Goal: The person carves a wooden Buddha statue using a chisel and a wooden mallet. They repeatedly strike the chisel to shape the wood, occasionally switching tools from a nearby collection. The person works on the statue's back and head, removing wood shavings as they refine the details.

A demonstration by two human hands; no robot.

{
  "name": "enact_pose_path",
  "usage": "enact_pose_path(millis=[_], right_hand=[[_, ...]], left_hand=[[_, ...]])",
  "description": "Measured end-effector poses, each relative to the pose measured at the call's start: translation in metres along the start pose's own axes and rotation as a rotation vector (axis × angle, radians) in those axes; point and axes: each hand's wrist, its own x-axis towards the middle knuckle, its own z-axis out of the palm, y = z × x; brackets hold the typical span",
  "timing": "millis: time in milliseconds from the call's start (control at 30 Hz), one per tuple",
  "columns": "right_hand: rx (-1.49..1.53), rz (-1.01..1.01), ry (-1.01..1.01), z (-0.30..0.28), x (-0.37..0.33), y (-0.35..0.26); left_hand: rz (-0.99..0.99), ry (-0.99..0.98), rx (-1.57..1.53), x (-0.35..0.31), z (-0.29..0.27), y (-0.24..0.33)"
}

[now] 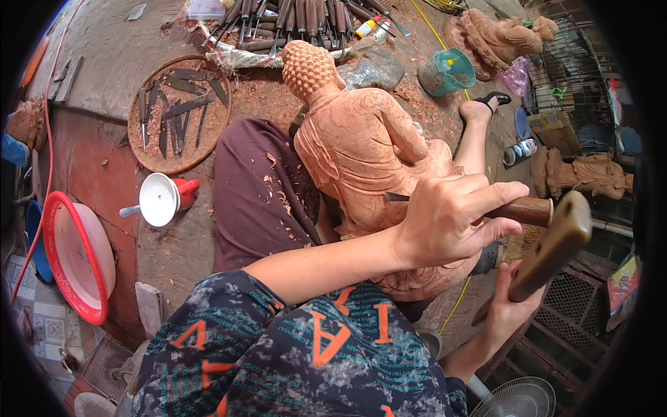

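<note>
Pale terracotta statue [361, 146] showing; maroon trousers [260, 191]; basin [52, 208] showing red rim; navy shirt [299, 354] bearing orange letters.

Soft, even daylight falls on my work, with faint shadows. The frame's edges bend and darken into black corners.

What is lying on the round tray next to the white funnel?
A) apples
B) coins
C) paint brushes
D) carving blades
D: the round tray above the white funnel holds a scatter of thin dark metal carving blades, laid flat on wood dust.
</note>
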Motion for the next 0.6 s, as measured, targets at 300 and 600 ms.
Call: enact_pose_path(millis=[300, 600], right_hand=[[0.072, 0.131, -0.018, 0.0057, -0.0028, 0.006], [-0.059, 0.036, -0.029, 0.0087, -0.0059, 0.0067]], left_hand=[[0.053, -0.05, 0.0, -0.0031, -0.0015, -0.0016], [-0.029, -0.054, 0.085, -0.0077, -0.0082, -0.0022]])
